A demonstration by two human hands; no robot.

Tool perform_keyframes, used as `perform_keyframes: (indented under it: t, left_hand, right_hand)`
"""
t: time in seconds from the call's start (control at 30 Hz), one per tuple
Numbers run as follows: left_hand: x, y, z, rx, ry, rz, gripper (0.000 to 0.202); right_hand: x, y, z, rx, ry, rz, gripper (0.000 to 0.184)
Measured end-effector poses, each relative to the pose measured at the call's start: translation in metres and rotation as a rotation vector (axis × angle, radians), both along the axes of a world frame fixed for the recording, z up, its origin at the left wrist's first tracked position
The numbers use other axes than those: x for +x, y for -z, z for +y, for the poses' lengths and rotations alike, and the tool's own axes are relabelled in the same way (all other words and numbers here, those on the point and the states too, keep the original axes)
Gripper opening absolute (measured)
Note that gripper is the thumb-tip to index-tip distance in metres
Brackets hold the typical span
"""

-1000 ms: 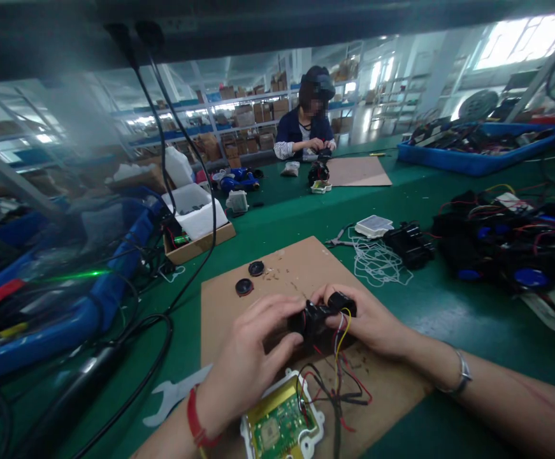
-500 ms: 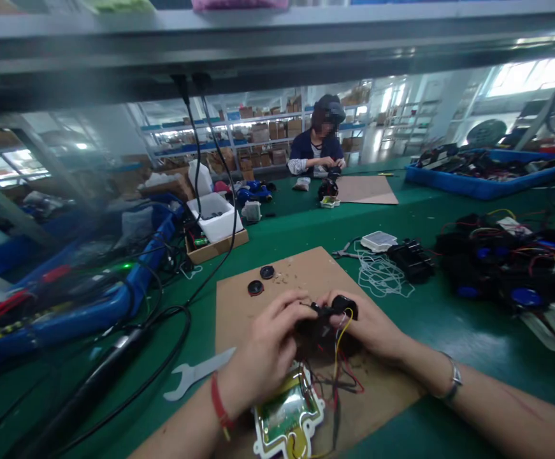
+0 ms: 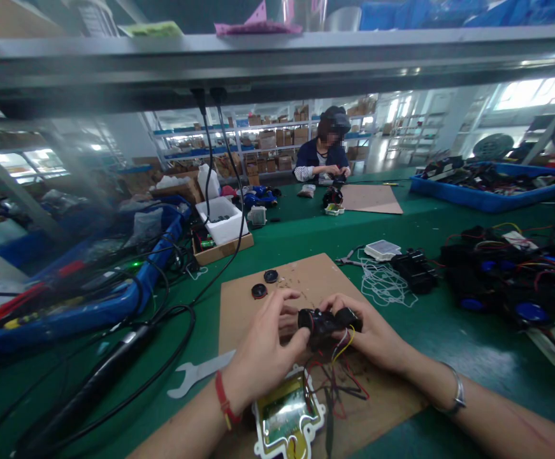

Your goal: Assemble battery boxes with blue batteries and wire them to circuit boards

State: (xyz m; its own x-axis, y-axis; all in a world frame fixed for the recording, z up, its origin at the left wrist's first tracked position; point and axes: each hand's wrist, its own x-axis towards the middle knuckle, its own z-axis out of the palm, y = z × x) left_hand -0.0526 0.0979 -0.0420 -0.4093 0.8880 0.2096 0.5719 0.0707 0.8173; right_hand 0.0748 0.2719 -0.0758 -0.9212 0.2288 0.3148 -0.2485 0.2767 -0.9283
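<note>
A black plastic housing (image 3: pixel 322 322) with rounded ends hangs over the brown board, gripped at its right end by my right hand (image 3: pixel 370 331). Yellow, white and red wires (image 3: pixel 346 344) run down from it. My left hand (image 3: pixel 267 335) is at the housing's left end, fingers apart and curved, the thumb tip close against it; whether it touches is unclear. Below lies a white-framed case with a green circuit board (image 3: pixel 287 411), partly covered by my left wrist. Two round black speaker-like discs (image 3: pixel 259 291) rest on the board's far left.
A cardboard sheet (image 3: pixel 239 306) covers the green table here. An open-end wrench (image 3: pixel 195 376) lies left, beside a thick black cable (image 3: pixel 115 357). Pliers (image 3: pixel 351 258), white cord (image 3: pixel 385 280) and black assemblies (image 3: pixel 511 280) are at right. A co-worker (image 3: pixel 325 150) sits opposite.
My left fingers have loosened from the housing and spread, uncovering its rounded left end. My right hand keeps hold of it. The camera view has tilted up slightly.
</note>
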Motion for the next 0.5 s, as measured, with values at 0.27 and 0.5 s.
perform_keyframes:
  t: [0.27,0.5]
  left_hand:
    - [-0.0032,0.0034,-0.0039,0.121,0.231,0.362,0.035]
    - [0.0002,0.0041,0.0003,-0.045,-0.061,0.017,0.026]
  right_hand:
    - [0.0007,0.0024,0.0044,-0.076,-0.012,-0.067,0.03]
    - [0.0041,-0.0045,-0.0021,0.137,0.039,0.017,0.018]
